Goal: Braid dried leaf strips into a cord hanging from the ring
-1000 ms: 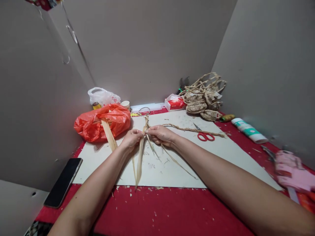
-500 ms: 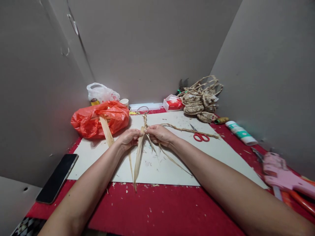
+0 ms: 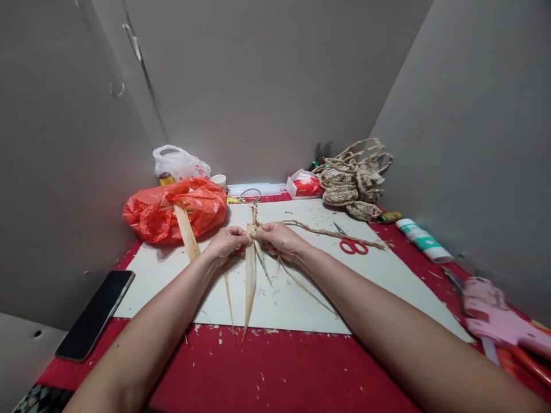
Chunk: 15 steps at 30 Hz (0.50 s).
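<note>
A wide, pale dried leaf strip (image 3: 250, 275) hangs point-down between my hands over the white board. My left hand (image 3: 229, 244) pinches its left edge near the top, and my right hand (image 3: 278, 238) has thumb and fingers closed at its right edge. Just beyond the fingertips lies a braided cord (image 3: 254, 213) of the same fibre, joined to a metal ring (image 3: 251, 196). Narrow leaf ends (image 3: 305, 284) spread from under my right hand. A twisted cord (image 3: 327, 230) runs out to the right beside the red-handled scissors (image 3: 353, 245).
An orange-red plastic bag (image 3: 172, 215) holding leaf strips stands left, a phone (image 3: 97, 315) nearer. Behind right are a tissue pack (image 3: 305, 184) and coiled fibre rope (image 3: 348, 180). A green-white roll (image 3: 424, 241) and pink glue gun (image 3: 495, 315) lie right. Scraps litter the white board (image 3: 301, 318).
The wide leaf strip has turned more face-on, and its tip has swung to the right. Both hands stay pinched at its top. The view has shifted slightly.
</note>
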Each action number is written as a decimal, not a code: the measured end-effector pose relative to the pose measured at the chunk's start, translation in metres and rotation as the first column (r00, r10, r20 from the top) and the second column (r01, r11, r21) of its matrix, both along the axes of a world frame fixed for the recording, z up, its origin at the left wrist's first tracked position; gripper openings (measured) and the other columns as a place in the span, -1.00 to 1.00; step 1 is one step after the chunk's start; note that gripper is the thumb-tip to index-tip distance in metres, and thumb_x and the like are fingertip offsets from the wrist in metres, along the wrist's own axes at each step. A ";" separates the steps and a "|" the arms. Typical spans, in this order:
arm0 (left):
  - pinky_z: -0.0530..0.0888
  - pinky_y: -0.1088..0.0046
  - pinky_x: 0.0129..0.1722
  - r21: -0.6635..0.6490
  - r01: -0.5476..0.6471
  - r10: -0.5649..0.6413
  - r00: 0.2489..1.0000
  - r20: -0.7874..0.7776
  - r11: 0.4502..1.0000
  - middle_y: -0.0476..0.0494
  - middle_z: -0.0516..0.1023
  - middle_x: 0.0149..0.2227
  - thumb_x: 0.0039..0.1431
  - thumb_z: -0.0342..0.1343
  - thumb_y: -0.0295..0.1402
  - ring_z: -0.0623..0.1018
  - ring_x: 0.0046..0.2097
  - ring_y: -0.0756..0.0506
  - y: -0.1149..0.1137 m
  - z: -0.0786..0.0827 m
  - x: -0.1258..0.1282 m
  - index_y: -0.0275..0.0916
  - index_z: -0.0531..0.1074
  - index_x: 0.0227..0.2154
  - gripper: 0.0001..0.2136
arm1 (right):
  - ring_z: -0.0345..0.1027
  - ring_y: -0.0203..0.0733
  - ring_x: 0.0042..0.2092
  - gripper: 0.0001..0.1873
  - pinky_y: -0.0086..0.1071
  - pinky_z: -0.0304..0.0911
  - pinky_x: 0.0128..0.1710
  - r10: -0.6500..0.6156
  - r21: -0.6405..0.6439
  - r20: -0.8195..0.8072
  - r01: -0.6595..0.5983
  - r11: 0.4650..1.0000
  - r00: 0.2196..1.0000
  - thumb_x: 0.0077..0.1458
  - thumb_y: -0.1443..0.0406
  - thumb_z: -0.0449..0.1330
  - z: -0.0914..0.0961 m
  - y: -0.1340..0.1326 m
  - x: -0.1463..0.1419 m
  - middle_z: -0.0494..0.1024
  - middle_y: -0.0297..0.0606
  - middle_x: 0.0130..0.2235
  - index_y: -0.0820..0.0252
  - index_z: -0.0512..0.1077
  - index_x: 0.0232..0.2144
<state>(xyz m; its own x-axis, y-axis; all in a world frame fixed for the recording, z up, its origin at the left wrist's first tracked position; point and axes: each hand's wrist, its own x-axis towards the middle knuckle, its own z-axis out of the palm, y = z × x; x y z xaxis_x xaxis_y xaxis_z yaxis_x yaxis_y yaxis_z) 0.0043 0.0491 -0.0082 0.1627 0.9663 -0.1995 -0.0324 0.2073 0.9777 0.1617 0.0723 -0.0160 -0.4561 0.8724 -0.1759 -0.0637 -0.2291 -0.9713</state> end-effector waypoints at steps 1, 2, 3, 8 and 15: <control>0.24 0.59 -0.62 -0.001 0.004 -0.004 1.000 0.005 1.000 0.08 0.31 -0.67 -0.27 0.26 -0.45 0.26 -0.67 0.14 0.000 -0.001 0.000 -0.31 0.29 -0.60 -0.79 | -0.20 -0.53 -0.75 -0.61 -0.56 -0.31 -0.78 -0.008 0.005 0.003 0.008 1.000 1.000 -0.22 0.25 0.30 0.000 0.000 0.000 0.04 -0.56 -0.80 0.18 0.12 -0.71; 0.25 0.58 -0.62 -0.005 0.010 -0.010 1.000 0.017 1.000 0.08 0.29 -0.68 -0.26 0.26 -0.45 0.26 -0.67 0.14 0.000 -0.001 -0.001 -0.31 0.30 -0.60 -0.80 | -0.20 -0.53 -0.76 -0.62 -0.56 -0.31 -0.78 -0.016 0.008 0.003 0.016 1.000 1.000 -0.22 0.26 0.30 0.000 0.000 -0.001 0.04 -0.56 -0.80 0.18 0.11 -0.71; 0.26 0.58 -0.61 -0.008 0.013 -0.013 0.999 0.030 1.000 0.09 0.28 -0.68 -0.26 0.26 -0.44 0.26 -0.66 0.13 0.000 -0.002 0.000 -0.31 0.30 -0.59 -0.80 | -0.20 -0.53 -0.76 -0.62 -0.56 -0.31 -0.78 -0.024 0.008 0.002 0.024 1.000 1.000 -0.21 0.27 0.29 0.000 0.000 -0.001 0.04 -0.56 -0.81 0.18 0.11 -0.72; 0.18 0.62 -0.62 0.113 -0.016 0.013 1.000 0.026 0.994 0.06 0.32 -0.65 -0.25 0.28 -0.39 0.26 -0.64 0.15 -0.002 0.002 0.005 -0.33 0.33 -0.57 -0.78 | -0.21 -0.53 -0.78 -0.65 -0.55 -0.31 -0.79 -0.056 0.006 0.026 0.056 0.998 0.998 -0.21 0.30 0.26 0.000 0.001 -0.002 0.04 -0.57 -0.82 0.17 0.11 -0.71; 0.29 0.60 -0.57 0.275 -0.096 0.058 0.988 0.145 0.957 0.06 0.33 -0.58 -0.14 0.26 -0.29 0.32 -0.57 0.11 -0.036 0.088 -0.011 -0.24 0.27 -0.49 -0.74 | -0.20 -0.50 -0.81 -0.73 -0.53 -0.29 -0.81 -0.053 0.015 0.060 0.052 0.999 0.997 -0.15 0.35 0.18 -0.001 0.002 -0.004 0.06 -0.55 -0.85 0.18 0.15 -0.72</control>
